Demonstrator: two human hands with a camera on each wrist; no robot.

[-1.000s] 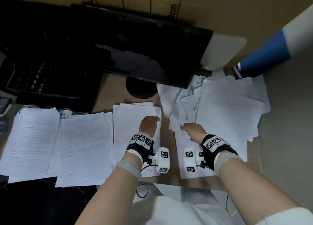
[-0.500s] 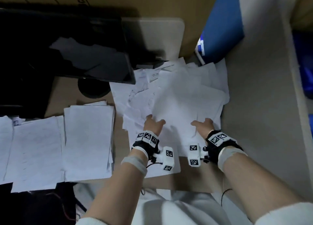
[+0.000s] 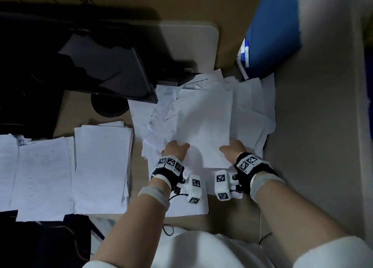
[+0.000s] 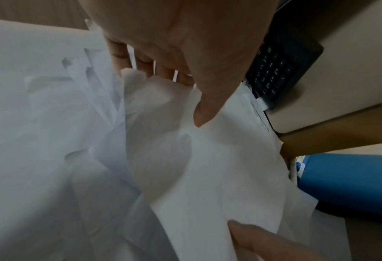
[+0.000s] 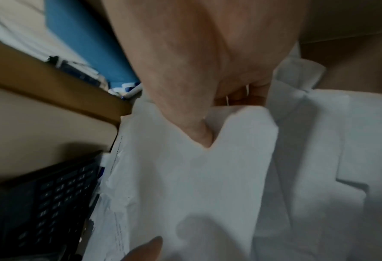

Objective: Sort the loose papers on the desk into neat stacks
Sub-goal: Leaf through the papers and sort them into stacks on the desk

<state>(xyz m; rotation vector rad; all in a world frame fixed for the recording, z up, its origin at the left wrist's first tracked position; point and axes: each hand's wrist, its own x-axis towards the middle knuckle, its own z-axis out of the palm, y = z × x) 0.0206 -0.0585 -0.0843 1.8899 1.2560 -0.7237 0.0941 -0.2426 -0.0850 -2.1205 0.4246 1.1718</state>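
Top sheet [image 3: 203,126]: a plain white sheet, its upper face blank, lay on top of the loose pile, tilted a little and slightly bowed; its near corners were held from both sides.
Loose pile [image 3: 252,110]: white sheets fanned at many angles on the right part of the counter [image 3: 80,106], edges crossing and corners curled; one sheet at the far edge carried a line of small print, too small to read.
Left hand [image 3: 175,149]: grasped the near left corner of the top sheet, thumb on the upper face, fingers [image 4: 140,58] beneath, as the left wrist view showed.
Right hand [image 3: 232,149]: grasped the near right corner of the same sheet, thumb on top and fingers curled under its edge, as the right wrist view showed.
Sorted stacks [image 3: 101,166]: three squared stacks of white sheets lay side by side on the left part of the counter, well apart from the loose pile; the middle and leftmost bore faint lines of text.
Monitor [image 3: 90,65]: dark screen on a round black foot, standing behind the stacks, its corner overhanging the far left sheets of the pile.
Keyboard [image 5: 51,197]: black keys, just beside the far edge of the pile.
Blue object [image 3: 272,29]: stood beyond the far right corner of the pile; its kind could not be told.
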